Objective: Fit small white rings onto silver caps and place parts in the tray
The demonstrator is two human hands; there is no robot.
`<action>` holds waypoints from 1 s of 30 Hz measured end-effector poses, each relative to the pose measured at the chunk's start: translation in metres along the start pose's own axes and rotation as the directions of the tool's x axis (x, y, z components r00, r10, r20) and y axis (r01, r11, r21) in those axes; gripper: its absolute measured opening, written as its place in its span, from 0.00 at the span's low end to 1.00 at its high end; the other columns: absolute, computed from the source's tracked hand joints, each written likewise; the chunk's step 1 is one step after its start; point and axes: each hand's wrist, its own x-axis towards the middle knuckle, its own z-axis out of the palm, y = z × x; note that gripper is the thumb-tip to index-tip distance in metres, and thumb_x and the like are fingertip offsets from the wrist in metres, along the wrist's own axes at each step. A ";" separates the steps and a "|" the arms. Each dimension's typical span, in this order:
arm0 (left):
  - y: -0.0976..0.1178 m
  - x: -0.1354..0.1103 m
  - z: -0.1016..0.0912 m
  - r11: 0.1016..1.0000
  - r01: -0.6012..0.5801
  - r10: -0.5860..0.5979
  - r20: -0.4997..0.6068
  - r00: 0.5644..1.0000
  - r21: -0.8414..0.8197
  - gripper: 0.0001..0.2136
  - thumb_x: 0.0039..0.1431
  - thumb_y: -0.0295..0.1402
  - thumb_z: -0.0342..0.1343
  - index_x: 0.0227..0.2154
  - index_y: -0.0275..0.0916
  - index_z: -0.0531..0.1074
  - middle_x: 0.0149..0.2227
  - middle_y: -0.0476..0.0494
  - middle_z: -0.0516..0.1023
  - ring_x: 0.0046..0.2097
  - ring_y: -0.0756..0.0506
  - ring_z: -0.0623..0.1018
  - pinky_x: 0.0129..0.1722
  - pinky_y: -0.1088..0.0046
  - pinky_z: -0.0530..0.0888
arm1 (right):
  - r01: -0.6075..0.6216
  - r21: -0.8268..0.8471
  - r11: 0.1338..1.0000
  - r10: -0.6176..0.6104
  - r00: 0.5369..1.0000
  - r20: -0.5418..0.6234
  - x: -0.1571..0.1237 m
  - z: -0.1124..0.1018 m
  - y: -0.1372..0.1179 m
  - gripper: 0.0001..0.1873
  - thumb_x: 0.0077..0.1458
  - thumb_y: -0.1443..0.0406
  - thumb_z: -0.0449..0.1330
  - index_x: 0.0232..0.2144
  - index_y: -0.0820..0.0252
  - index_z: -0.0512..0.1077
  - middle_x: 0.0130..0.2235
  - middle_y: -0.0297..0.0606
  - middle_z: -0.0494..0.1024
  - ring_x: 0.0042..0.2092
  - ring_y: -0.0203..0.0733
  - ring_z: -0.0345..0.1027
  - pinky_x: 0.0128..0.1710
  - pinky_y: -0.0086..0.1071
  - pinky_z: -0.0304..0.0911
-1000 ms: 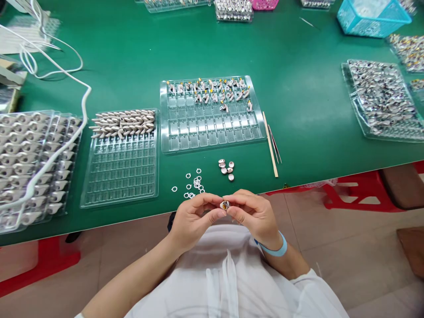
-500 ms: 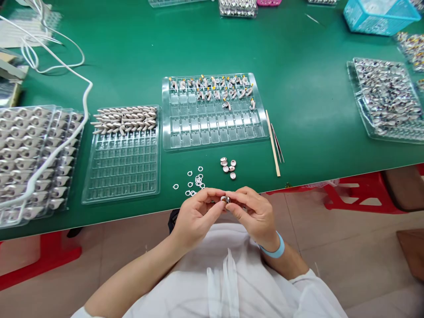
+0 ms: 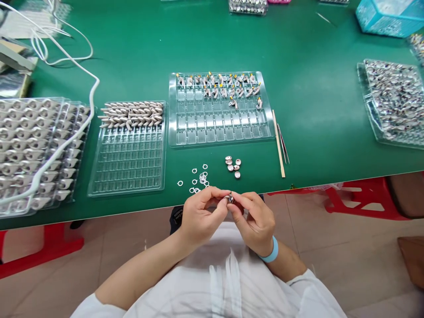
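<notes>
My left hand [image 3: 202, 214] and my right hand [image 3: 253, 218] meet at the near table edge, fingertips pinched together on one small round metal part [image 3: 230, 199]. Both hands are closed on it. Just beyond them lie several small white rings [image 3: 198, 178] and several small round caps [image 3: 232, 165] on the green table [image 3: 298, 88]. Further back stands a clear tray [image 3: 220, 121] with small yellow-tipped pieces in its top rows. A blue band is round my right wrist.
A clear tray [image 3: 129, 163] with grey pieces in its top rows lies left, beside stacked trays [image 3: 36, 150] crossed by a white cable [image 3: 82, 123]. A wooden stick [image 3: 278, 143] and tweezers [image 3: 283, 143] lie right. A tray of shiny parts [image 3: 394, 99] sits far right; red stools stand below.
Both hands stay pinched on the small part; my fingers have turned it a little. The view has shifted slightly, so the table contents appear further right.
</notes>
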 end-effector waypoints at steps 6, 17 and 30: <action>-0.005 -0.003 0.000 0.991 -0.133 0.133 -0.004 0.991 -0.029 0.07 0.55 0.22 0.53 0.35 0.35 0.73 0.31 0.47 0.75 0.30 0.52 0.77 0.30 0.79 0.76 | 0.025 0.006 1.000 -0.025 1.000 -0.016 -0.006 0.002 0.001 0.23 0.53 0.73 0.60 0.51 0.51 0.69 0.38 0.38 0.75 0.35 0.36 0.71 0.27 0.27 0.70; -0.010 -0.005 0.001 0.967 -0.252 0.253 0.027 0.967 -0.034 0.15 0.57 0.19 0.54 0.45 0.38 0.73 0.37 0.45 0.77 0.36 0.51 0.78 0.36 0.79 0.75 | 0.008 0.052 0.999 -0.007 1.000 -0.030 -0.005 0.002 0.002 0.26 0.52 0.75 0.60 0.51 0.51 0.69 0.40 0.38 0.74 0.37 0.36 0.70 0.27 0.27 0.68; -0.013 0.003 -0.005 0.967 -0.247 0.252 0.085 0.964 -0.064 0.12 0.55 0.21 0.58 0.41 0.41 0.75 0.35 0.45 0.79 0.36 0.49 0.78 0.35 0.75 0.77 | -0.243 0.302 0.922 0.232 0.970 0.073 0.001 -0.007 0.007 0.16 0.55 0.70 0.59 0.45 0.50 0.74 0.37 0.36 0.71 0.33 0.34 0.68 0.28 0.27 0.66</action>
